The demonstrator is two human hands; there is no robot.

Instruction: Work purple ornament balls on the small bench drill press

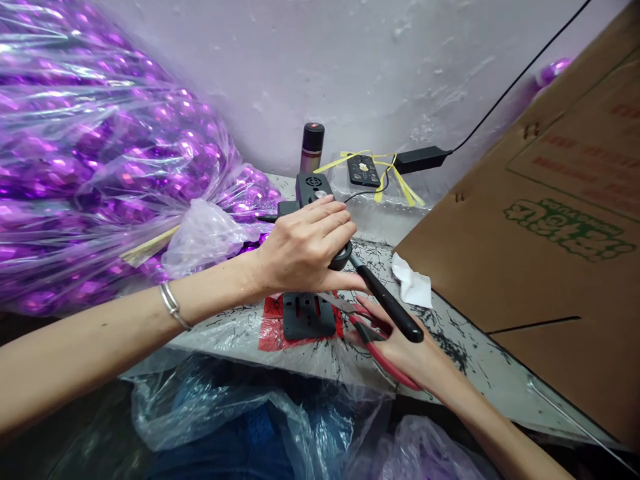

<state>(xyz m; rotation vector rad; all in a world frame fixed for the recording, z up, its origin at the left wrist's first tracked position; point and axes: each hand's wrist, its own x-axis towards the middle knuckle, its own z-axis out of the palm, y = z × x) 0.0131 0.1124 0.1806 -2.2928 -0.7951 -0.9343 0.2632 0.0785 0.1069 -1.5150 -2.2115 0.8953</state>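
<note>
My left hand [310,243] reaches across from the left over a black device [314,187]. Its fingers are stretched out and close together, with the thumb pointing right; the palm side is hidden. The device has a flat slotted base [309,319] on red tape and a long black lever handle [393,303] slanting down to the right. My right hand [405,347] is closed around scissors with red handles [387,363], below the lever. The scissor blades point left, just under my left thumb, near the base.
Clear bags of shiny purple balls [125,147] fill the left. A cardboard box [540,233] leans in at right. Behind stand a dark bottle [313,147], a phone-like black item [363,171] and a corded adapter [423,160]. Crumpled tissue [413,281] and black scraps litter the table.
</note>
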